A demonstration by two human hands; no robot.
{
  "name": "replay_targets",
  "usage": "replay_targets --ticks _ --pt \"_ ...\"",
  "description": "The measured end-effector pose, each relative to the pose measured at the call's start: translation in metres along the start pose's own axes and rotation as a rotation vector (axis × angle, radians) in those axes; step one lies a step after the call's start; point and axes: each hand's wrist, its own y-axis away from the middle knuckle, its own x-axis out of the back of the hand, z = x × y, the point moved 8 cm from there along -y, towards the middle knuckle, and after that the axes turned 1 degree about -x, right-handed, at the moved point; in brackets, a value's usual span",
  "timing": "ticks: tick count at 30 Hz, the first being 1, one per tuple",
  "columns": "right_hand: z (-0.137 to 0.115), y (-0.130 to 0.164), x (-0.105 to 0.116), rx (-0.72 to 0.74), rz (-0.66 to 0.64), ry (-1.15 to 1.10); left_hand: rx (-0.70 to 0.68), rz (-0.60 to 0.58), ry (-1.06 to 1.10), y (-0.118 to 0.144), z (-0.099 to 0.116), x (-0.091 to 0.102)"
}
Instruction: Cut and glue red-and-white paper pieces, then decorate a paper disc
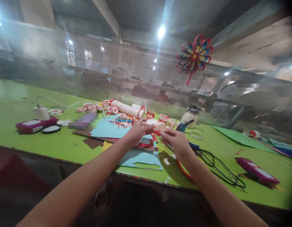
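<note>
My left hand (140, 130) is closed on a white round cup piece (151, 122), gripped between thumb and fingers. A pale round disc (161, 126) sits just to its right; I cannot tell whether it is joined to that piece. My right hand (178, 141) pinches at a small red piece (158, 133) by its fingertips. Below both hands lie light blue paper sheets (136, 157), with red and brown sheets layered among them. Cut paper cups (163, 118) stand behind the hands, near a stack of white paper cups (127, 108) lying on its side.
A blue jar (181, 127) and a pale jug (190, 116) stand behind my right hand. Black cable (215, 167) loops toward a purple power strip (256, 171). Another strip (30, 125) with a white charger (41, 113) lies left. A paper flower (195, 56) hangs on the mesh.
</note>
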Motion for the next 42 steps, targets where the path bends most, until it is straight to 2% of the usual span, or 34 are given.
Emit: replay_targets --ticks 2,5,7,11,16,28,37,42 --pt "-0.002 -0.002 0.016 -0.049 0.031 -0.188 0.013 -0.031 0.012 0.0 -0.004 -0.002" --pt "-0.006 -0.009 0.029 -0.045 0.072 -0.243 0.029 -0.098 0.017 -0.001 -0.013 -0.005" --pt "-0.004 -0.014 0.029 -0.047 0.082 -0.219 0.024 -0.163 0.002 -0.001 -0.017 -0.008" --pt "0.004 -0.018 0.014 -0.06 0.065 -0.171 -0.034 -0.249 -0.098 0.0 -0.02 -0.011" --pt "0.013 -0.017 0.003 -0.062 0.087 -0.135 -0.024 -0.212 -0.207 0.004 -0.018 -0.013" --pt "0.017 -0.021 0.008 0.065 0.201 0.113 -0.01 -0.181 -0.227 0.005 -0.017 -0.016" --pt "0.01 -0.017 0.014 0.18 0.318 0.304 -0.008 -0.197 -0.194 0.003 -0.021 -0.015" --pt "-0.006 -0.009 0.013 0.324 0.294 0.394 -0.018 -0.174 -0.2 0.002 -0.02 -0.012"
